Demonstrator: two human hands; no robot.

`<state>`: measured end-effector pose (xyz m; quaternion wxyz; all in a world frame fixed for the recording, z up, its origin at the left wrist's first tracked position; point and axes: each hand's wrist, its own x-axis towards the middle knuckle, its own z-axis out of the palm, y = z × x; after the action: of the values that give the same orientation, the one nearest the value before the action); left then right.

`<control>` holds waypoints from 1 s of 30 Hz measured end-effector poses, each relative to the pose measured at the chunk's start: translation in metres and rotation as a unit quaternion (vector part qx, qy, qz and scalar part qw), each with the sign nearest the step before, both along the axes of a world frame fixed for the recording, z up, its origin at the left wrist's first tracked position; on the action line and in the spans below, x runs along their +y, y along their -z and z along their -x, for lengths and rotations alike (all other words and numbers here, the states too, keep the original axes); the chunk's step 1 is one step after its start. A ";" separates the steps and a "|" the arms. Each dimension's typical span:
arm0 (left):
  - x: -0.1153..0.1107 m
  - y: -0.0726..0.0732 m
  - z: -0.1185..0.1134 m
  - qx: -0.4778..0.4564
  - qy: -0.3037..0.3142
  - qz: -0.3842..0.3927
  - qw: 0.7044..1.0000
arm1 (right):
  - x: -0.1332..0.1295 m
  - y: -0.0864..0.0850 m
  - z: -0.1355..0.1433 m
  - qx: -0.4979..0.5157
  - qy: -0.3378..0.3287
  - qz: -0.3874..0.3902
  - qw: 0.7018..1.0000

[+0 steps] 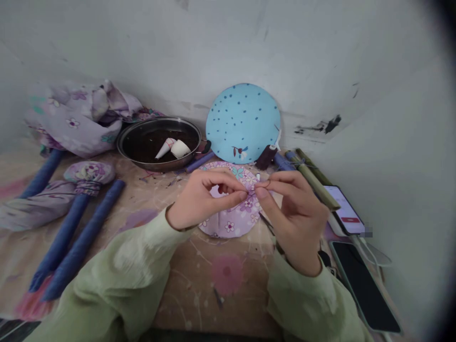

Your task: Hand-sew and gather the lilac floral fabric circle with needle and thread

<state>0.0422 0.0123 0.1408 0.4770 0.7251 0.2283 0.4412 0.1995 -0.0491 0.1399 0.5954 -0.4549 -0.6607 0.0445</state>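
My left hand [213, 192] is closed in a pinch, thumb against forefinger. Facing it, my right hand [294, 204] also pinches, its fingertips close to those of the left. A thin dark strand, which looks like thread [268, 183], shows at the right fingertips; any needle is too small to make out. Below both hands lies a round purple floral fabric disc [230, 227], partly covered by them. Just behind the right hand stands a dark thread spool [266, 157]. A blue dotted round disc [243, 123] leans against the wall.
A metal pan [160, 166] holding a white cone and a white roll stands at the back left. Blue wrapped rods [85, 237] and floral cloth [71, 118] lie on the left. Bamboo sticks [317, 183], a lit phone [347, 211] and a dark phone [365, 285] are on the right.
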 end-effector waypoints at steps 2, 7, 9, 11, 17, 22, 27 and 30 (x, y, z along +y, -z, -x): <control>0.000 -0.001 0.000 0.007 0.005 -0.009 1.000 | 0.001 0.000 -0.002 0.048 -0.026 0.028 0.998; 0.001 -0.005 0.003 0.042 0.040 -0.007 0.998 | 0.005 0.003 -0.011 0.153 -0.137 0.075 0.976; 0.002 -0.006 0.003 0.034 0.048 0.011 0.998 | 0.006 0.004 -0.013 0.182 -0.179 0.107 0.961; 0.001 -0.006 0.002 0.013 0.054 0.034 0.998 | 0.006 0.004 -0.014 0.205 -0.197 0.139 0.949; -0.004 0.002 -0.005 -0.076 0.089 0.153 0.981 | 0.008 0.004 -0.009 0.225 -0.234 0.181 0.928; -0.006 0.010 -0.010 -0.128 0.126 0.279 0.943 | 0.008 0.005 -0.007 0.240 -0.260 0.194 0.915; -0.008 0.011 -0.013 -0.144 0.128 0.344 0.919 | 0.006 0.006 -0.005 0.269 -0.239 0.189 0.914; -0.008 0.011 -0.014 -0.143 0.120 0.349 0.918 | 0.006 0.006 -0.005 0.249 -0.217 0.181 0.926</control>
<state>0.0563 0.0039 0.1301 0.7770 0.4636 0.2085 0.3713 0.2046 -0.0436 0.1341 0.6244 -0.3744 -0.5544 0.4031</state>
